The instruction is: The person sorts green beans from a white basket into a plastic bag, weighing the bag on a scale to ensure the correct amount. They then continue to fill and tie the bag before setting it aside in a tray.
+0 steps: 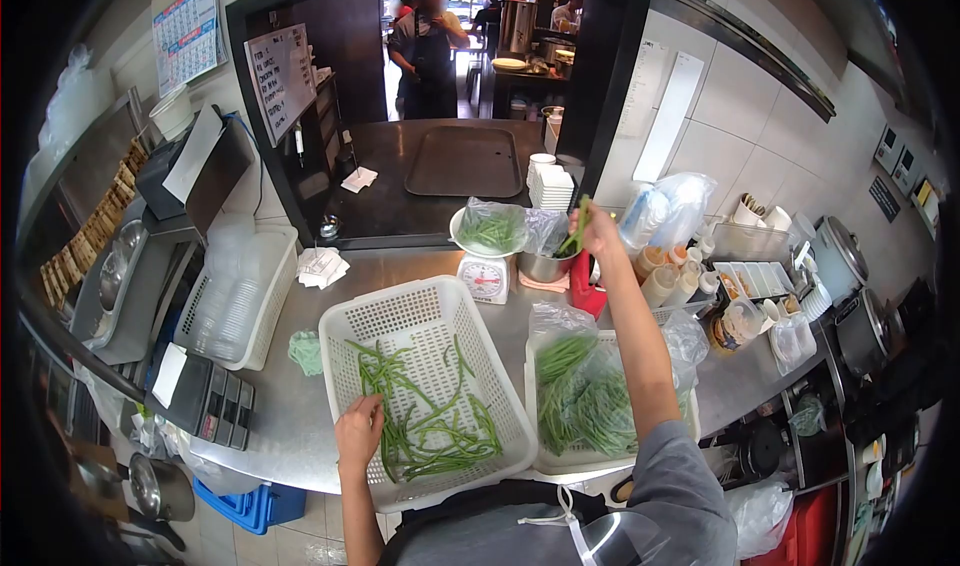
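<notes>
My right hand [597, 230] is closed around a few green beans [577, 228], raised above a metal pot [544, 268] with a clear plastic bag [545, 232] at it. Beside the pot, a bag of green beans [494, 230] rests on the pan of a white dial scale [484, 279]. My left hand [360, 430] reaches over the left rim of a white perforated basket [490, 338], its fingers bent together at the loose green beans [440, 428]. What lies between those fingers is hidden. Right of this basket, filled bags of green beans [590, 401] lie in a second white basket [533, 444].
Sauce bottles [665, 281] and containers crowd the counter's right side. Stacked plastic cups [225, 306] fill a basket at left, near a green cloth [306, 353]. A dark tray [464, 162] lies in the pass-through, with a person [425, 56] standing beyond it.
</notes>
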`<action>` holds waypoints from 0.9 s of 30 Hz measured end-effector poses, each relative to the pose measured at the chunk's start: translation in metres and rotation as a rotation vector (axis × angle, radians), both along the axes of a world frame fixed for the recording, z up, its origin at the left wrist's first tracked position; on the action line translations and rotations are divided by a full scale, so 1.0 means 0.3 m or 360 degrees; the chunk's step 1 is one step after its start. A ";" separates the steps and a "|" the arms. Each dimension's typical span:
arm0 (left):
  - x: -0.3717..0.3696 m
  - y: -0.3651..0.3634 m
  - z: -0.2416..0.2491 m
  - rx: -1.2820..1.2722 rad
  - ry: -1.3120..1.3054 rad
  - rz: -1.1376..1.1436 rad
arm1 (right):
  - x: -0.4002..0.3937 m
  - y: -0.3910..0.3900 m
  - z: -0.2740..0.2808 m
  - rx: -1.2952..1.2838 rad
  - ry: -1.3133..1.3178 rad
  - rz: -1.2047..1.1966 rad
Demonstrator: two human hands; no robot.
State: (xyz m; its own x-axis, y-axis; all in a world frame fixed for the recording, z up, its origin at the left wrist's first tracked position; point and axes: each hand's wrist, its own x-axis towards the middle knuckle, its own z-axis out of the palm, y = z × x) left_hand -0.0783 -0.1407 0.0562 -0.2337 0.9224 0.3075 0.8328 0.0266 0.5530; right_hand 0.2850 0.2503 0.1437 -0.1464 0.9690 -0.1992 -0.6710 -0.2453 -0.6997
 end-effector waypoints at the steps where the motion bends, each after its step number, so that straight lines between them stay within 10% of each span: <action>1: 0.000 0.001 -0.001 -0.0007 -0.0003 -0.0005 | -0.055 -0.033 0.010 0.0055 -0.0075 0.0171; 8: 0.010 0.001 0.026 -0.0023 -0.0063 -0.0009 | -0.482 -0.461 0.091 0.0699 -0.1083 0.1238; 11: -0.002 0.001 -0.003 0.0021 -0.0011 0.0001 | -0.537 -0.373 -0.018 0.1882 -0.1611 0.0330; 15: 0.002 -0.002 0.010 0.0029 -0.0056 0.0003 | -0.448 -0.177 -0.015 0.0873 -0.2056 -0.1036; 20: 0.004 0.000 0.013 -0.0001 -0.0051 -0.0030 | -0.338 -0.091 -0.115 -0.0588 -0.1676 -0.1077; 23: -0.006 0.002 0.000 0.0004 -0.0020 -0.0025 | -0.269 -0.031 -0.172 -0.0284 -0.0838 -0.0662; 27: -0.005 -0.002 0.006 -0.0007 -0.0010 -0.0029 | -0.271 0.061 -0.085 0.0437 -0.1075 -0.0453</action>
